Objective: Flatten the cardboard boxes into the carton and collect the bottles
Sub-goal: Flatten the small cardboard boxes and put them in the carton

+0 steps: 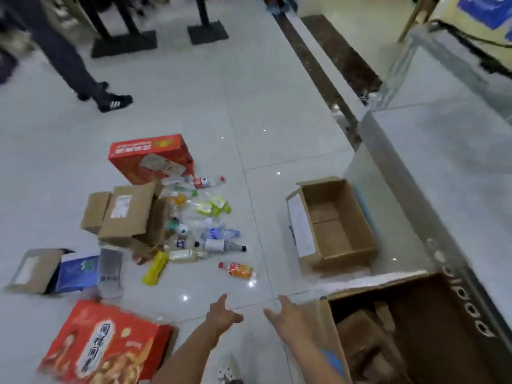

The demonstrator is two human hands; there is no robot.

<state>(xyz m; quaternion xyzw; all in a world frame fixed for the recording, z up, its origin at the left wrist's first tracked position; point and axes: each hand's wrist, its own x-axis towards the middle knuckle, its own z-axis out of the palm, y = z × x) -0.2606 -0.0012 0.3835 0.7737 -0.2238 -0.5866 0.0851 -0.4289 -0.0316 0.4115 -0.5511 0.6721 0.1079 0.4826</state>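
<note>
Several plastic bottles [205,225] lie scattered on the tiled floor in the middle of the view, with an orange one [239,269] lying nearest me. A brown box [126,214] lies beside them, a red box [151,157] behind, and another red box [102,345] at the lower left. An open brown box [332,223] stands to the right. The big carton [401,328] at the lower right holds flattened cardboard. My left hand [221,317] and my right hand [285,317] reach forward above the floor, fingers spread, holding nothing.
A small brown box [30,268], a blue packet [76,273] and a grey packet [110,268] lie at the left. A person's legs in dark trousers [80,76] stand at the upper left. Black stand bases [207,31] are behind. A glass counter [443,151] runs along the right.
</note>
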